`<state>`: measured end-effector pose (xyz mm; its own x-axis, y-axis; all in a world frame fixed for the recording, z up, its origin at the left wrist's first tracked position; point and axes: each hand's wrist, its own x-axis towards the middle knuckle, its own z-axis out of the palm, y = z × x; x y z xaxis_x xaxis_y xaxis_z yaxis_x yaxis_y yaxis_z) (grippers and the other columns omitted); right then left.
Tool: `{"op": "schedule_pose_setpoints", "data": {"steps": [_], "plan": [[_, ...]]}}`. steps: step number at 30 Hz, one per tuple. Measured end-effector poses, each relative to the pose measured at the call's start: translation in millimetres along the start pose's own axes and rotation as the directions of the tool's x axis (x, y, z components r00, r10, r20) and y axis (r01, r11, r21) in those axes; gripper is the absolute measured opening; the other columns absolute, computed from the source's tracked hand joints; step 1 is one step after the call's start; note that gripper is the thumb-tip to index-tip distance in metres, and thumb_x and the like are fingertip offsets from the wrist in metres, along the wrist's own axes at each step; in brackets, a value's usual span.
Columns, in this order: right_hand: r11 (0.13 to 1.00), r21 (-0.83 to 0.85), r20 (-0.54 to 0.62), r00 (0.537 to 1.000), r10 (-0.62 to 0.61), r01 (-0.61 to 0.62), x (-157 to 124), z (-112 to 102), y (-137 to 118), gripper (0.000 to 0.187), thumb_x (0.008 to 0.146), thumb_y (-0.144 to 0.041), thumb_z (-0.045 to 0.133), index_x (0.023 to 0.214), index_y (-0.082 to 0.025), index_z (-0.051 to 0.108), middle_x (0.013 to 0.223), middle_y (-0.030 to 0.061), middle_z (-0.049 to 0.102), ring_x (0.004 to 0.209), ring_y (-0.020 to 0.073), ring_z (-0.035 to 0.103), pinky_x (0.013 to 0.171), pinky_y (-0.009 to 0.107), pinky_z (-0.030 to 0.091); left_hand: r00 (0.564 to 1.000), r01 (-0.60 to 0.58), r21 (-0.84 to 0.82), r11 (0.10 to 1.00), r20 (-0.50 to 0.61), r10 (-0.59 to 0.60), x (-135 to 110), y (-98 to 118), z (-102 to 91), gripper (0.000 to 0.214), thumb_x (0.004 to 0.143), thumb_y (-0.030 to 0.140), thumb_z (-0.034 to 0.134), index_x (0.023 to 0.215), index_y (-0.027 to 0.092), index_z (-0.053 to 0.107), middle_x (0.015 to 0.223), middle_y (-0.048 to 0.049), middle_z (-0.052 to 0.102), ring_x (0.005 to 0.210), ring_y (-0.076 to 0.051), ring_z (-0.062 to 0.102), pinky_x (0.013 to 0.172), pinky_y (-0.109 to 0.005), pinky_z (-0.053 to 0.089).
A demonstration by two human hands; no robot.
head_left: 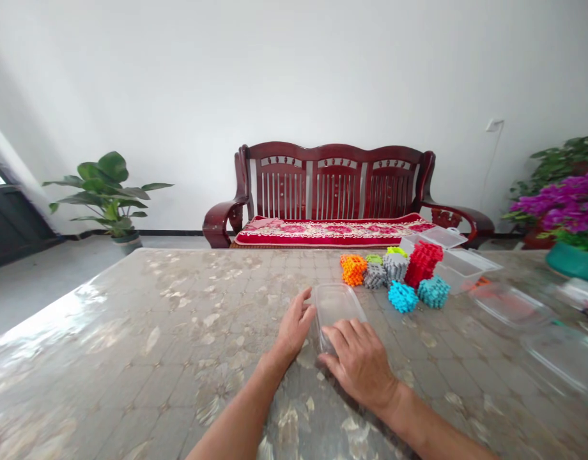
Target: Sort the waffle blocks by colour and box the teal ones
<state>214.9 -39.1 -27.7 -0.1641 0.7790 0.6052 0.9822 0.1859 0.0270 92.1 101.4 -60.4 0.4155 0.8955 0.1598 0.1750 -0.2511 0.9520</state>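
A clear plastic container [338,303] lies on the table before me, its long side running away from me. My right hand [365,365] rests over its near part, fingers curled on top and thumb at the near left corner. Beside the long left edge is my left hand [295,324], fingers stretched forward and loosely apart, holding nothing. Whether its fingertips touch the container I cannot tell. Beyond and to the right stand stacks of interlocking plastic pieces: orange [353,270], grey [396,267], red [423,263], blue [402,296] and teal [433,292].
Open clear boxes [459,269] stand behind the stacks. Clear plastic lids or trays [513,305] lie at the right. A teal pot [574,262] with purple flowers is at the right edge. Past the patterned table [188,319] is a wooden bench [335,185].
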Motion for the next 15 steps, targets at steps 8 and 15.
{"op": "schedule_pose_setpoints", "data": {"steps": [8,15], "plan": [[0.996,-0.050,-0.064,0.995,-0.083,0.080,3.2,5.1,4.0,0.014,0.096,-0.023,0.054,0.105,-0.019,0.063,0.083,0.0049,0.062,0.078,0.0224,0.050,0.069,0.038,0.034,0.998,0.017,-0.005,1.000,-0.062,-0.017,-5.5,-4.2,19.1,0.050,0.091,0.032,0.044,0.137,0.015,0.051,0.143,-0.0144,0.057,0.130,-0.024,0.055,0.115,-0.041,0.037],[0.995,-0.024,-0.161,0.982,-0.095,0.092,5.1,7.5,9.2,0.026,0.098,-0.013,0.046,0.081,-0.021,0.062,0.069,0.0020,0.055,0.069,0.0188,0.047,0.066,0.035,0.032,0.999,-0.007,-0.013,1.000,-0.054,0.006,-11.5,4.0,17.6,0.048,0.094,0.036,0.040,0.136,0.018,0.055,0.147,-0.0106,0.055,0.139,-0.024,0.046,0.121,-0.041,0.029]]}}
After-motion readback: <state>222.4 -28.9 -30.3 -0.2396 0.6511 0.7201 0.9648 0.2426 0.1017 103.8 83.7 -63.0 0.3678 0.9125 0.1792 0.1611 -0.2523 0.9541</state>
